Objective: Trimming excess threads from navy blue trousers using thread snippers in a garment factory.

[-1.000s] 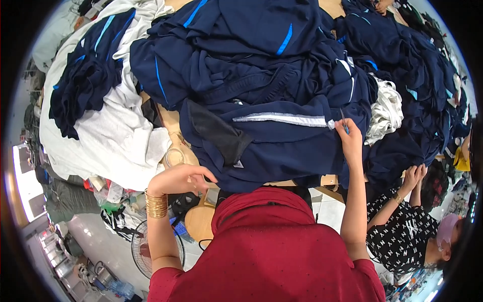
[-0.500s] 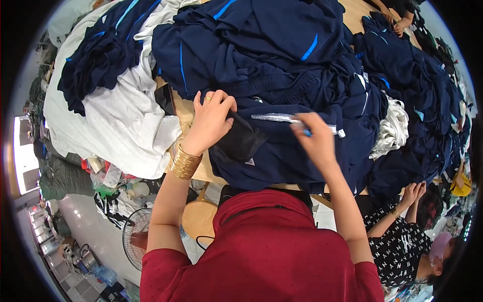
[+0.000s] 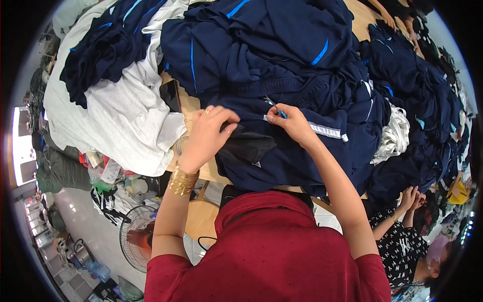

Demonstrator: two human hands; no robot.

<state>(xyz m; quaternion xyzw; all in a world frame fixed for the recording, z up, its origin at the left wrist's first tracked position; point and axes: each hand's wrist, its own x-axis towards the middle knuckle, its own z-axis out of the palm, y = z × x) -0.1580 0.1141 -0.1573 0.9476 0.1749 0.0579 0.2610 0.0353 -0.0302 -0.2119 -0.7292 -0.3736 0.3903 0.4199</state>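
Observation:
A navy garment (image 3: 307, 158) lies spread at the table's near side, with a white strip (image 3: 326, 131) along it. My right hand (image 3: 293, 123) is closed on a small blue-handled tool (image 3: 282, 114) above the left end of that strip. A thin dark point sticks out from the tool toward the far left; its exact kind is hard to make out. Over the left part of the garment, next to a piece of black cloth (image 3: 247, 146), hovers my left hand (image 3: 209, 133). Its fingers are bent, with thumb and fingertips apart and nothing visible between them.
Navy garments with bright blue stripes (image 3: 261, 45) are heaped beyond my hands. White cloth (image 3: 126, 118) drapes over the table's left side, and a bundle of white bands (image 3: 395, 133) lies at right. A fan (image 3: 138, 236) stands lower left; co-workers' hands (image 3: 412, 197) show at right.
My right hand has moved left and slightly away from me along the white strip with the tool. My left hand has come off the black cloth, its fingers parting.

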